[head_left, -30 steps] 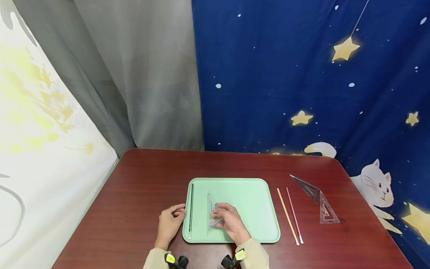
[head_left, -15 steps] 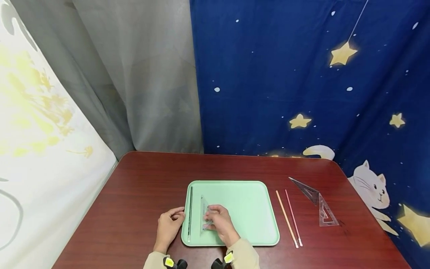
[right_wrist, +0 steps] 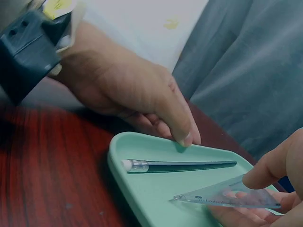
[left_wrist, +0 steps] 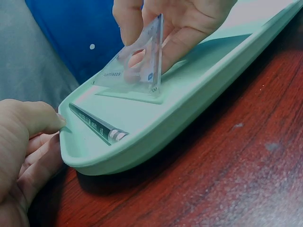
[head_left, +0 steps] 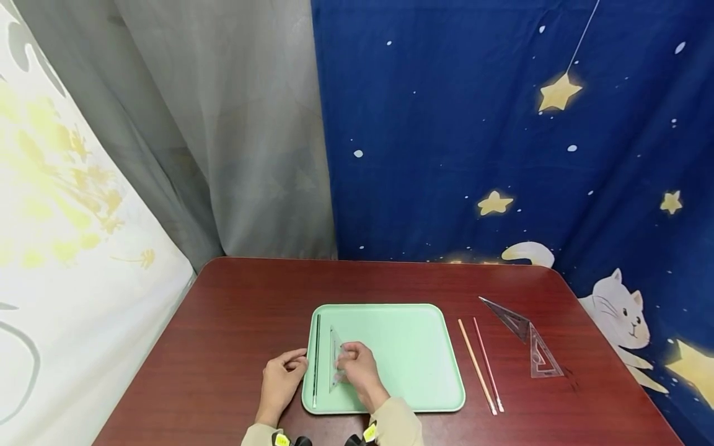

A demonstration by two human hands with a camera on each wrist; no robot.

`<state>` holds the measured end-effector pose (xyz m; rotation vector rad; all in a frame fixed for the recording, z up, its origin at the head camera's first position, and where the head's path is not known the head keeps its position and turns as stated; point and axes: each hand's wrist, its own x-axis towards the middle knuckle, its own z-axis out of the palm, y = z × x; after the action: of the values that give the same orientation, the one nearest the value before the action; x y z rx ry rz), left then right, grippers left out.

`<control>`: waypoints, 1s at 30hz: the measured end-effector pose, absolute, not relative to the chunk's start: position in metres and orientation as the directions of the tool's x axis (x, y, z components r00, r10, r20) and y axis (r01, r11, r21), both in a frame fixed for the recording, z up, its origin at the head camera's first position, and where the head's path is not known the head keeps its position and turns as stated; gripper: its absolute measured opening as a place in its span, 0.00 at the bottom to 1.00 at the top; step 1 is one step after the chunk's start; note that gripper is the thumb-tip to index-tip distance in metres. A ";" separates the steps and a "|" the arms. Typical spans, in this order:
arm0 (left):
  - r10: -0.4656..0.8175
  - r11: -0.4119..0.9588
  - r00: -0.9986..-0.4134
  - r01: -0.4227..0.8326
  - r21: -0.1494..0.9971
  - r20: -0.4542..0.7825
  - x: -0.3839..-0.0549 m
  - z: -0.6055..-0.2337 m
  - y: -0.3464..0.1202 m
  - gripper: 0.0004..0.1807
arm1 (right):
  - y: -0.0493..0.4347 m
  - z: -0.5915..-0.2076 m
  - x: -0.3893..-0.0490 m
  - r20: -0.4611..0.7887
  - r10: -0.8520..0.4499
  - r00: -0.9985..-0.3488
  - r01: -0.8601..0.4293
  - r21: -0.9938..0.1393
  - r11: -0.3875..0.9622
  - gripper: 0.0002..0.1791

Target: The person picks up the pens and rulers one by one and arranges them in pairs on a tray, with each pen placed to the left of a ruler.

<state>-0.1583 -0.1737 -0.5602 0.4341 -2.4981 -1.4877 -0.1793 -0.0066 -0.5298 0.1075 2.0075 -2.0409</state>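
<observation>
My right hand pinches a clear plastic set square between thumb and fingers over the left part of a mint green tray. In the left wrist view the set square stands tilted, its lower edge close over the tray floor and a shadow beneath it. My left hand holds the tray's left rim, thumb tip over the edge and the other fingers at the outer wall. Beside that rim, inside the tray, lies a dark pencil with its white eraser toward me, as the right wrist view also shows.
To the tray's right, a tan pencil and a pink pencil lie nearly parallel on the reddish-brown table. Farther right are a dark, see-through set square and a clear one, their corners meeting. Curtains hang behind the table.
My right hand has carried the clear set square left, nearer the dark pencil. My left hand stays at the tray's rim. The whole head view has shifted slightly.
</observation>
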 end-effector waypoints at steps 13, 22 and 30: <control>-0.359 0.439 -0.933 -0.142 0.887 0.028 -0.157 -0.559 -0.173 0.11 | -0.006 -0.519 -0.172 -0.171 -0.141 -0.975 0.129 -0.955 0.268 0.29; -0.354 0.433 -0.935 -0.136 0.891 0.029 -0.157 -0.560 -0.173 0.11 | 0.000 -0.517 -0.167 -0.176 -0.184 -0.967 0.136 -0.968 0.209 0.31; -0.355 0.436 -0.934 -0.131 0.890 0.037 -0.157 -0.560 -0.174 0.11 | 0.012 -0.519 -0.165 -0.169 -0.168 -0.971 0.156 -0.984 0.086 0.28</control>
<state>-0.1569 -0.1736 -0.5601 0.4251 -2.4694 -1.5019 -0.1651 0.0122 -0.5190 -0.0119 2.1241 -1.9759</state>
